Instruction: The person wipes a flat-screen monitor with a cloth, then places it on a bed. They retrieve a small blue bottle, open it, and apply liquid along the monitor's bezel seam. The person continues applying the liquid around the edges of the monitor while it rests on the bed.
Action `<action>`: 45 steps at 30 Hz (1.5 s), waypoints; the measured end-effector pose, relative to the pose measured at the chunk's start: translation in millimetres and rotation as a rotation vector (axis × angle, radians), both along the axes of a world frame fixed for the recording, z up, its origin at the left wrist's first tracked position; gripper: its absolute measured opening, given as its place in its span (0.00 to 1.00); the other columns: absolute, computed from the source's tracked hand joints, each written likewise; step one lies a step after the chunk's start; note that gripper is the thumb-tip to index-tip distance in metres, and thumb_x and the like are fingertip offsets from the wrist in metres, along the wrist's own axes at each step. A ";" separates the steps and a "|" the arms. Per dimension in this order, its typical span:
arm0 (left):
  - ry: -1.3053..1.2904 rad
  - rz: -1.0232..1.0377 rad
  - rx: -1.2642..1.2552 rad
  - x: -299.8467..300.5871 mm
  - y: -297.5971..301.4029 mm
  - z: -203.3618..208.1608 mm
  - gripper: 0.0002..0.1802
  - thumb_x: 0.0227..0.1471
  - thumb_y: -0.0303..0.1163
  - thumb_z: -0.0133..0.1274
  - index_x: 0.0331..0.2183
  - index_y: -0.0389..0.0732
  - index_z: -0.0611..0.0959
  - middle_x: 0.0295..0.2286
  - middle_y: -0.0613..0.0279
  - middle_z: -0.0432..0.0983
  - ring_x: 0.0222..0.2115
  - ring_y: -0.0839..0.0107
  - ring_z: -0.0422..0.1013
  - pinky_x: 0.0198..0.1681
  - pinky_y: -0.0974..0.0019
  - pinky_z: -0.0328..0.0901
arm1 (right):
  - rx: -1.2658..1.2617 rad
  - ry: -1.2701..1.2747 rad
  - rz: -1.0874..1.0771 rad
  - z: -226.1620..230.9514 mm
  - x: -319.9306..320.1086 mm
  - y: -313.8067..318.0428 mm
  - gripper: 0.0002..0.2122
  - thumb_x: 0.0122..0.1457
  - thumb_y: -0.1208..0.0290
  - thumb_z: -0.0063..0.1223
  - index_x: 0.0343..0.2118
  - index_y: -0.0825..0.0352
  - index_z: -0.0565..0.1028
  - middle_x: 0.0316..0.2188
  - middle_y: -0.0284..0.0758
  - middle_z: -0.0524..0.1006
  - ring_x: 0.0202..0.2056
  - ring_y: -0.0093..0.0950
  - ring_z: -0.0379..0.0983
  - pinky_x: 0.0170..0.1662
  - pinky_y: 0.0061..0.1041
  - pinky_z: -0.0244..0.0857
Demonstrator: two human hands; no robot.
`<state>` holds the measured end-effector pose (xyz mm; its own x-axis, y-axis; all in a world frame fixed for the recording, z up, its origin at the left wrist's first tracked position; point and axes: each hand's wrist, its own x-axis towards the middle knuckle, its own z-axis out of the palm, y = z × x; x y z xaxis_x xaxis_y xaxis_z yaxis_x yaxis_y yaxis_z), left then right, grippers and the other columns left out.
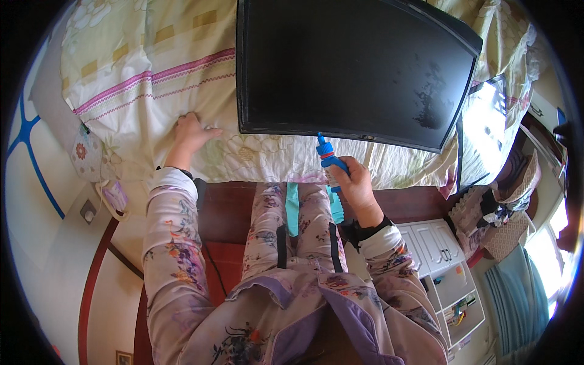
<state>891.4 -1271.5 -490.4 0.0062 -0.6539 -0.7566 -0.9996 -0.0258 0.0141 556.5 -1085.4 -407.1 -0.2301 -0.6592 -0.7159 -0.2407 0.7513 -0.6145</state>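
Note:
A large black flat screen [353,67] lies on a cream floral cloth [176,61] in front of me. Held in my right hand [357,191] is a small blue squeeze bottle [329,159] with a narrow blue nozzle. The nozzle tip points away from me and meets, or nearly meets, the screen's near edge; I cannot tell if it touches. My left hand [191,137] rests on the cloth left of the screen's near corner, thumb spread to the right and nothing seen in it. Dull smudges [431,100] mark the screen's right side.
Right of the screen lies a second flat glossy panel [483,131] reflecting light. Farther right are a cloth-covered seat [517,194] with items on it, a white cabinet [432,243] and a blue-green curtain [517,298]. A chair-like red surface [228,267] shows by my legs.

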 end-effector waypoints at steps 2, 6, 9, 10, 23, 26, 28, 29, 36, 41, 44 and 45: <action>-0.005 -0.004 -0.009 0.1 -0.2 0.4 0.41 0.27 0.55 0.66 0.37 0.32 0.74 0.39 0.42 0.71 0.44 0.49 0.66 0.47 0.55 0.62 | 0.000 -0.004 -0.021 0.1 -2.4 1.4 0.14 0.52 0.67 0.54 0.35 0.74 0.74 0.20 0.39 0.75 0.22 0.24 0.71 0.27 0.23 0.65; 0.001 0.001 0.010 0.3 -1.4 -0.6 0.41 0.27 0.55 0.66 0.37 0.32 0.74 0.39 0.42 0.72 0.44 0.49 0.66 0.48 0.55 0.61 | -0.019 -0.014 -0.058 1.0 -6.0 4.4 0.13 0.52 0.67 0.54 0.35 0.73 0.74 0.20 0.38 0.74 0.22 0.22 0.70 0.27 0.22 0.64; 0.005 0.003 0.011 1.1 -1.4 -1.1 0.41 0.27 0.55 0.66 0.37 0.32 0.74 0.39 0.42 0.72 0.44 0.48 0.66 0.48 0.55 0.61 | -0.015 -0.023 -0.080 0.2 -9.9 8.4 0.13 0.52 0.68 0.54 0.35 0.73 0.74 0.20 0.37 0.74 0.22 0.21 0.69 0.27 0.21 0.64; 0.005 -0.001 0.006 1.5 -1.0 -1.3 0.41 0.27 0.55 0.66 0.37 0.32 0.74 0.39 0.41 0.72 0.44 0.48 0.66 0.48 0.55 0.61 | -0.020 -0.033 -0.093 -0.7 -11.7 10.3 0.12 0.52 0.68 0.54 0.35 0.73 0.74 0.20 0.36 0.74 0.22 0.21 0.69 0.27 0.21 0.64; 0.018 0.019 0.001 5.5 0.9 -6.1 0.41 0.28 0.54 0.66 0.38 0.31 0.73 0.39 0.38 0.70 0.45 0.47 0.65 0.49 0.55 0.60 | 0.002 -0.091 -0.231 -10.0 -30.0 30.2 0.12 0.53 0.68 0.54 0.36 0.72 0.74 0.21 0.32 0.74 0.24 0.17 0.67 0.28 0.19 0.63; 0.024 0.014 -0.014 4.6 1.6 -5.5 0.42 0.29 0.54 0.66 0.38 0.29 0.73 0.40 0.37 0.70 0.45 0.46 0.65 0.49 0.55 0.60 | 0.004 -0.085 -0.248 -8.7 -33.5 31.3 0.12 0.53 0.68 0.55 0.35 0.72 0.74 0.21 0.32 0.73 0.23 0.17 0.66 0.28 0.19 0.63; 0.029 0.014 -0.004 4.9 1.4 -5.0 0.42 0.29 0.54 0.65 0.38 0.29 0.73 0.40 0.37 0.70 0.45 0.46 0.65 0.49 0.55 0.60 | 0.016 -0.080 -0.258 -8.2 -35.8 31.5 0.12 0.53 0.68 0.55 0.35 0.73 0.74 0.20 0.32 0.73 0.23 0.17 0.66 0.27 0.19 0.62; 0.030 0.010 -0.001 5.1 1.3 -4.9 0.42 0.29 0.54 0.65 0.38 0.28 0.73 0.40 0.37 0.70 0.45 0.46 0.65 0.49 0.55 0.60 | 0.000 -0.076 -0.251 -7.8 -36.9 31.7 0.12 0.53 0.68 0.55 0.35 0.73 0.74 0.20 0.32 0.73 0.23 0.18 0.66 0.27 0.19 0.62; 0.040 0.017 -0.009 6.6 1.6 -6.5 0.42 0.29 0.54 0.65 0.38 0.29 0.73 0.40 0.37 0.70 0.46 0.46 0.64 0.49 0.55 0.60 | -0.012 -0.014 -0.205 -6.3 -43.2 34.2 0.12 0.52 0.68 0.55 0.34 0.73 0.74 0.20 0.33 0.73 0.23 0.19 0.66 0.27 0.20 0.63; 0.042 0.010 -0.004 6.9 1.2 -7.2 0.42 0.29 0.54 0.66 0.38 0.29 0.73 0.39 0.37 0.70 0.45 0.46 0.64 0.49 0.56 0.60 | -0.021 -0.017 -0.213 -7.7 -45.7 37.4 0.13 0.52 0.67 0.54 0.34 0.73 0.74 0.20 0.34 0.73 0.22 0.20 0.67 0.27 0.21 0.63; 0.037 0.016 -0.011 7.7 1.8 -8.8 0.43 0.29 0.54 0.66 0.39 0.29 0.72 0.40 0.38 0.71 0.46 0.46 0.64 0.49 0.56 0.60 | -0.013 -0.026 -0.230 -6.8 -47.4 38.4 0.12 0.53 0.67 0.54 0.34 0.73 0.74 0.20 0.35 0.74 0.23 0.20 0.68 0.27 0.21 0.63; 0.030 0.029 -0.012 7.9 2.5 -9.4 0.44 0.29 0.54 0.66 0.40 0.29 0.72 0.40 0.38 0.71 0.46 0.46 0.64 0.49 0.56 0.60 | -0.003 -0.035 -0.245 -6.0 -48.1 38.4 0.12 0.53 0.68 0.54 0.34 0.73 0.74 0.20 0.35 0.74 0.23 0.20 0.68 0.27 0.21 0.63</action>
<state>899.3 -1269.0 -499.8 0.0027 -0.6631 -0.7485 -0.9975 -0.0544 0.0447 508.4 -1047.0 -413.1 -0.3586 -0.5886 -0.7245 -0.0296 0.7829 -0.6214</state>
